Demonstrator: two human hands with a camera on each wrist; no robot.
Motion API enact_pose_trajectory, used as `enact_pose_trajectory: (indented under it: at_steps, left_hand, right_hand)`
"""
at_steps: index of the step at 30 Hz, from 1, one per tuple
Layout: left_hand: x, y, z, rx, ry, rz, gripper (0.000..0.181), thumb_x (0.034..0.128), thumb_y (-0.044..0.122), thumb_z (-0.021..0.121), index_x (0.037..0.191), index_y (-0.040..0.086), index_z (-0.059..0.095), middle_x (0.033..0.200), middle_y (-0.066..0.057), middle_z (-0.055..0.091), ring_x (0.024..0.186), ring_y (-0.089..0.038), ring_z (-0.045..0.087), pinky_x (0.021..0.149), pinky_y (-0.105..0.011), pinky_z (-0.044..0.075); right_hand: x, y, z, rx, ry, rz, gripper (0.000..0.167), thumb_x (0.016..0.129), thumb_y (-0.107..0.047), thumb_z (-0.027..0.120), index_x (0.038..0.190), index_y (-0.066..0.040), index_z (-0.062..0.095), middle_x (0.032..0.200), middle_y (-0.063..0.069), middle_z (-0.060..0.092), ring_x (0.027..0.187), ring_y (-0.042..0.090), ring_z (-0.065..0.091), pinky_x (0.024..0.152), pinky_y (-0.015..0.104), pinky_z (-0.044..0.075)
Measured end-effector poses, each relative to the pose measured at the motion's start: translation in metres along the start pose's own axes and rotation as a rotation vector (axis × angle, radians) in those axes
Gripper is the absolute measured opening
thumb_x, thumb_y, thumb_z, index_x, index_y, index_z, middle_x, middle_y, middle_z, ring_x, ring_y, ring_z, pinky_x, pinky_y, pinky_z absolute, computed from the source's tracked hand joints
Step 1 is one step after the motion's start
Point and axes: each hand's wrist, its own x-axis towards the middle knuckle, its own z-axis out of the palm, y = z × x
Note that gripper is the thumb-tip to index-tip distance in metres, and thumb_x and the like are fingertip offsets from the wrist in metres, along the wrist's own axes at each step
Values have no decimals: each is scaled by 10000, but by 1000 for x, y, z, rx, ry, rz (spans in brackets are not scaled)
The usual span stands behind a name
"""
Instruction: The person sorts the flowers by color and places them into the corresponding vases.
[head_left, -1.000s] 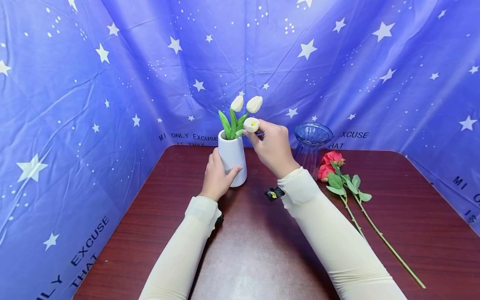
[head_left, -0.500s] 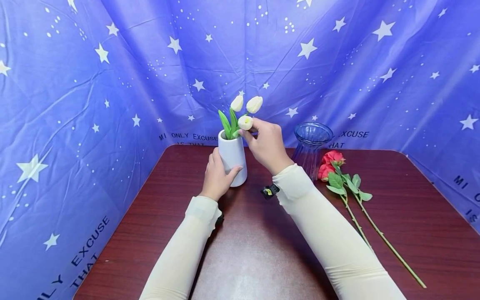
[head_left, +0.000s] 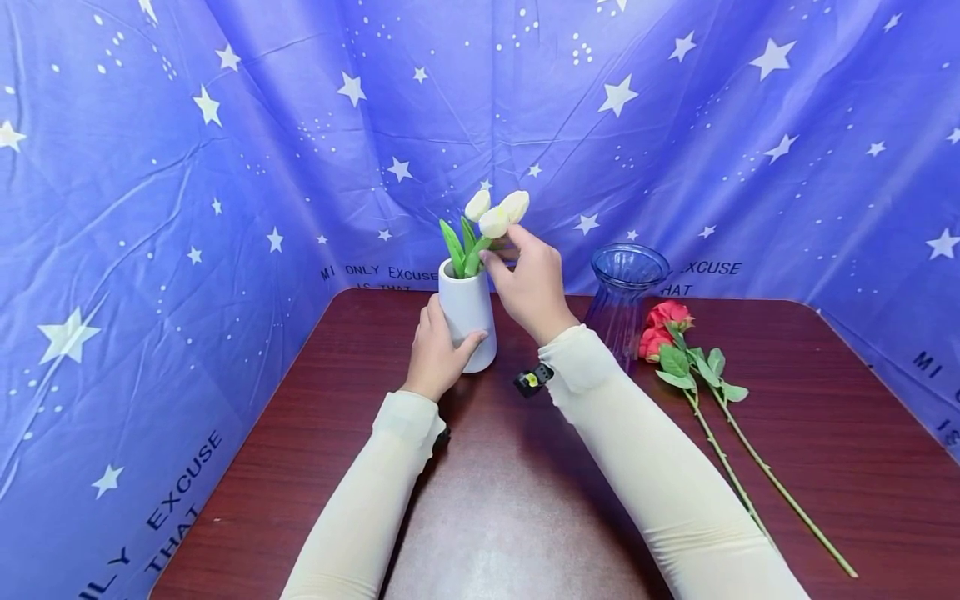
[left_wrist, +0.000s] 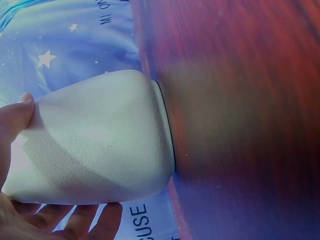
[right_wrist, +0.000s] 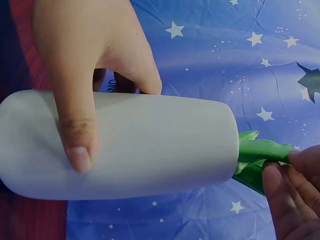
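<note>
A white vase (head_left: 468, 304) stands upright on the table, and my left hand (head_left: 437, 354) grips its side. In the left wrist view, the thumb and fingers lie on opposite sides of the vase (left_wrist: 100, 135). Three white tulips show above the rim: a front tulip (head_left: 492, 222), a back left tulip (head_left: 477, 205) and a back right tulip (head_left: 517, 204). Just below the front bloom, my right hand (head_left: 534, 279) pinches its green stem or leaf. The right wrist view shows that green piece (right_wrist: 265, 150) between thumb and fingers beside the vase mouth.
Right of the vase stands a blue glass vase (head_left: 628, 271), partly behind the right forearm. Two red roses (head_left: 663, 325) with long stems lie on the dark red wooden table (head_left: 480, 500). A blue star-printed cloth (head_left: 300, 150) hangs behind.
My right hand has shifted left, its fingers now under the front tulip's bloom. That bloom has moved up and overlaps the back right one. The left hand keeps its hold.
</note>
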Motion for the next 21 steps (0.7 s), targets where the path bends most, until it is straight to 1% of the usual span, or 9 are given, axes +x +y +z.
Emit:
enact_pose_trajectory:
  at_steps: [4,10,13,17,21]
  left_hand:
    - [1,0,0,10,-5,-6,901,883,484,802,1516,80,305,1282,-152,512,1141,-346,575,996,-506,497]
    - [1,0,0,-9,-17,-23,896,882,489,799,1523,107,302,1288,-131,504,1154,-327,572,996,-503,499]
    - [0,1,0,-21,-22,-29,897,885,486,797,1531,120,294,1301,-122,496,1168,-322,566,1003,-507,495]
    - [0,0,0,-24,-22,-26,903,886,483,795,1539,124,285,1318,-122,492,1185,-325,560,1015,-512,490]
    - [0,-1,0,-20,-18,-23,904,886,476,798,1538,122,282,1320,-124,492,1187,-327,559,1019,-511,488]
  right_hand:
    - [1,1,2,29,-1,34,225,936,-159,765,1149,-100,724,1022,32,787,954,150,767,887,352,588]
    - [-1,8,5,4,-34,62,222,931,-221,775,1129,-128,740,995,-6,793,939,141,754,927,398,552]
    - [-2,11,7,-3,-69,64,220,925,-240,781,1120,-141,757,997,-15,793,943,136,754,937,399,546]
    - [-3,12,8,3,-117,61,184,928,-225,775,1090,-140,784,1006,-8,796,945,144,753,925,422,556]
    - [-2,12,8,6,-116,68,166,940,-232,761,1073,-138,791,1010,-2,799,947,146,751,915,418,560]
